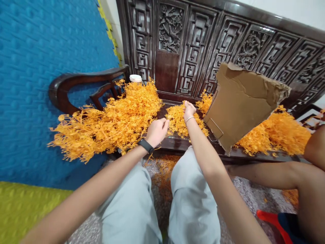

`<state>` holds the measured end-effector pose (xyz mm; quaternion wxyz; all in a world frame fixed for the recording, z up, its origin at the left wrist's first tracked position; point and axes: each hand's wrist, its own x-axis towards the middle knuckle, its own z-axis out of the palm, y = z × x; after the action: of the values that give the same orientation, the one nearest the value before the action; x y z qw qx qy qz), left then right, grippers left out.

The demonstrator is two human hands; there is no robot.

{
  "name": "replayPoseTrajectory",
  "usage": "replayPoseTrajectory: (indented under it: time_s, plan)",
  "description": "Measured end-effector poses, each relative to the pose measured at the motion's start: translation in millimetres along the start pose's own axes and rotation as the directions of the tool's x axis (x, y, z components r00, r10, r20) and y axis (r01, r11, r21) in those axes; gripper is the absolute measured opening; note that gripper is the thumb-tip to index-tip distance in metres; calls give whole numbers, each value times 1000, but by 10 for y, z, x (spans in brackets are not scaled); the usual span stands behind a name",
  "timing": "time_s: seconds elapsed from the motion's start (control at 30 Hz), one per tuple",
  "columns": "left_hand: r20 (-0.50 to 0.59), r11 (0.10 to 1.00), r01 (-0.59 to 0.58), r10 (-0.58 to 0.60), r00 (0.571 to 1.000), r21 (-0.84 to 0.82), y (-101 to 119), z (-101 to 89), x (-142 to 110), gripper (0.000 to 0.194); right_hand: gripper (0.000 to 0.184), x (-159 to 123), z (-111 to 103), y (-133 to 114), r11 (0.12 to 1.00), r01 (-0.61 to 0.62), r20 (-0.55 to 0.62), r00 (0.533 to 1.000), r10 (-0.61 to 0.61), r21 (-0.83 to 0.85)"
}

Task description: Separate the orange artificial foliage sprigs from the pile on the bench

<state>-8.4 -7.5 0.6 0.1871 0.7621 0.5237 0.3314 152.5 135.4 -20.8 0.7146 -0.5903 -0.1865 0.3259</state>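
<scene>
Far left: blue foam mat [33, 84] upright against the wall, w/ a yellow-green mat [22, 206] below it. Next, curved dark wood armrest [76, 83] of a carved bench; a small white cap [135, 78] sits by its inner end. A big heap of orange plastic sprigs [111, 122] spreads over the armrest side of the bench seat, the surface [177, 144] here, and overhangs its front edge.

Left hand [156, 131], black band on wrist, is at the heap's right edge; grip curled closed, fingers pinched near a bit of orange; can't tell exactly what's inside. Right hand [189, 110], thin bracelet on wrist, is a bit farther in, fingers bunched down into a smaller orange pile [177, 122] mid-seat, closed on sprigs.

Person's knees in light grey trousers below; loose orange bits on the floor [162, 169] btwn them.

Right of centre: torn cardboard sheet [241, 101] stands tilted on the seat, another orange mound [284, 132] behind and beside it. Carved backrest [193, 44] runs across the top. Far right: another person's bare arm [274, 174].
</scene>
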Motion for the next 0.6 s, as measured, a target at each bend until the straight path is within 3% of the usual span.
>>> replayPoseTrajectory:
  time_s: [0.13,0.27,0.47,0.53,0.6]
  plan:
    - [-57,986,71,-81,995,-151,-188,-101,8,31,20,163,-113,71,993,68,41,997,-64,-97]
    - [-32,953,107,-121,992,-284,-350,-176,-6,29,15,232,-194,123,984,25,91,996,-9,-179]
    - [-6,908,117,-131,991,-402,-490,-267,-70,28,32,152,-355,63,964,4,215,975,55,-266]
    - [-8,903,121,-137,991,-412,-543,-289,-80,28,32,58,-384,27,960,21,310,948,70,-281]
    - [-12,896,115,-133,991,-429,-589,-305,-84,28,25,-68,-394,-5,952,79,516,852,88,-294]
